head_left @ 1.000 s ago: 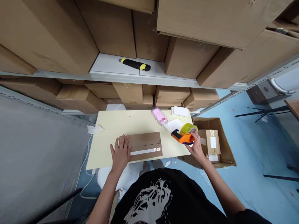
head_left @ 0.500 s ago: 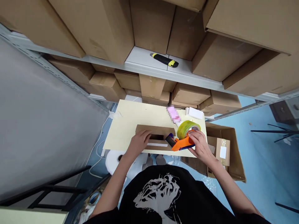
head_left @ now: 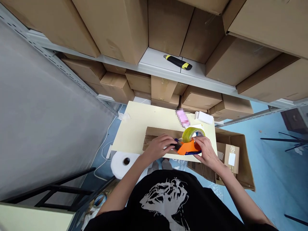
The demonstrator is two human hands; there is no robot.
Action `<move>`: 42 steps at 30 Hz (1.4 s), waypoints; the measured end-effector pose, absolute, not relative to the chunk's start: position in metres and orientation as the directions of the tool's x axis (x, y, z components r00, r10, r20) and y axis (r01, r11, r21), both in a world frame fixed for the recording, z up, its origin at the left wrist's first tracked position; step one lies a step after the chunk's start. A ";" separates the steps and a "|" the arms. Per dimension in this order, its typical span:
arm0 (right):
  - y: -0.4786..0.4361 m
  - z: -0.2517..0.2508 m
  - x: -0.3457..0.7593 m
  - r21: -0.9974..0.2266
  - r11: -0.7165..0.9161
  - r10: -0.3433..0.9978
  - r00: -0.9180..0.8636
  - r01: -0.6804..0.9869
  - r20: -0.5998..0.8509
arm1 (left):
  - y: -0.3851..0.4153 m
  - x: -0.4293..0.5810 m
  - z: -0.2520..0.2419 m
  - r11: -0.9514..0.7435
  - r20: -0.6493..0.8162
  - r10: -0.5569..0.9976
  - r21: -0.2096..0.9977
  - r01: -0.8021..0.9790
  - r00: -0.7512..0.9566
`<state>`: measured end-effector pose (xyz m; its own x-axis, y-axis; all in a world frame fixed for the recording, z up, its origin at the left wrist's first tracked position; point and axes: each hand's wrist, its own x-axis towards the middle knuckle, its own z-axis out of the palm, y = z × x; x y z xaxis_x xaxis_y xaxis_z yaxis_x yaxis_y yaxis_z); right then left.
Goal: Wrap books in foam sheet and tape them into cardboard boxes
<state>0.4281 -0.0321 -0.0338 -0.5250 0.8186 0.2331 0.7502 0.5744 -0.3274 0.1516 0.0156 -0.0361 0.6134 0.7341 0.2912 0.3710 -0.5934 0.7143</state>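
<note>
In the head view, an orange tape dispenser (head_left: 189,148) carrying a clear tape roll (head_left: 193,134) is being gripped by the closed right hand (head_left: 207,151) and steadied at its blue tip by the curled left hand (head_left: 158,148), at the right end of a flat cardboard mailer (head_left: 154,137) on a pale yellow table (head_left: 144,118). No tape is being shown on the mailer's left end, and how much is sealed beneath the hands cannot be told.

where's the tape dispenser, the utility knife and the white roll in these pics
tape dispenser (head_left: 189,148), head view, on its orange handle
utility knife (head_left: 178,62), head view, on its black and yellow grip
white roll (head_left: 119,164), head view, on its white outer layer
</note>
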 end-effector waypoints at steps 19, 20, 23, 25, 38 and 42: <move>-0.053 -0.042 0.401 -0.957 -0.086 0.912 -0.366 0.278 -0.188 | 0.038 0.154 0.007 -0.018 -0.266 0.804 0.883 0.469 0.531; -0.054 -0.049 0.397 -0.969 -0.100 0.926 -0.334 0.225 -0.173 | 0.040 0.155 0.009 -0.022 -0.270 0.814 0.870 0.493 0.514; -0.057 -0.075 0.383 -0.987 -0.122 0.967 -0.213 0.104 -0.142 | 0.044 0.160 0.015 -0.069 -0.270 0.836 0.812 0.579 0.478; -0.060 -0.090 0.372 -0.989 -0.139 0.979 -0.143 0.057 -0.146 | 0.046 0.165 0.021 -0.086 -0.283 0.843 0.768 0.635 0.457; -0.056 -0.077 0.353 -0.966 0.003 0.952 0.296 0.258 0.082 | 0.066 0.184 0.062 -0.186 -0.275 0.836 0.673 0.716 0.475; -0.050 -0.049 0.369 -0.915 -0.012 0.945 0.302 0.403 0.121 | 0.078 0.180 0.061 -0.126 -0.240 0.854 0.765 0.631 0.462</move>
<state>0.3692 -0.0499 -0.0491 0.3024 0.9454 0.1211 0.4034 -0.0118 -0.9149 0.1799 0.0775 0.0609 0.4615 0.8541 -0.2400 0.6312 -0.1261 0.7653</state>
